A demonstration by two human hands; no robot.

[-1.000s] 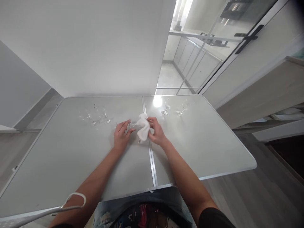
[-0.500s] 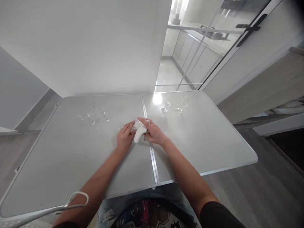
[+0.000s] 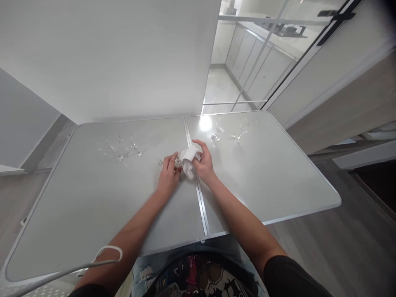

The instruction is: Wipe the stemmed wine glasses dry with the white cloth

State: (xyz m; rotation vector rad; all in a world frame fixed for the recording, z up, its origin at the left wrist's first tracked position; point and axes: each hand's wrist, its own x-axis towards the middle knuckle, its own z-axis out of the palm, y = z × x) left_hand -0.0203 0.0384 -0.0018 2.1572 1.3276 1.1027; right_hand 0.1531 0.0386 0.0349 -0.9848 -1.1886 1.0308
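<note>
In the middle of the table a clear stemmed glass lies tipped sideways between my hands, its foot pointing left. My left hand is closed around the stem area. My right hand grips a crumpled white cloth at the bowl end, its index finger stretched out above. Cloth and fingers hide most of the bowl, so I cannot tell how far the cloth goes in. Both hands are just above the seam of the table.
Several clear stemmed glasses stand on the left half of the grey table. Two more, a nearer one and one farther right, are on the right half. A white cord loop hangs by my left forearm. A wall and glass door are behind.
My right hand has shifted slightly right, with its index finger lifted. The cloth has bunched differently around the bowl end. The glass foot shows more clearly beside my left hand.
</note>
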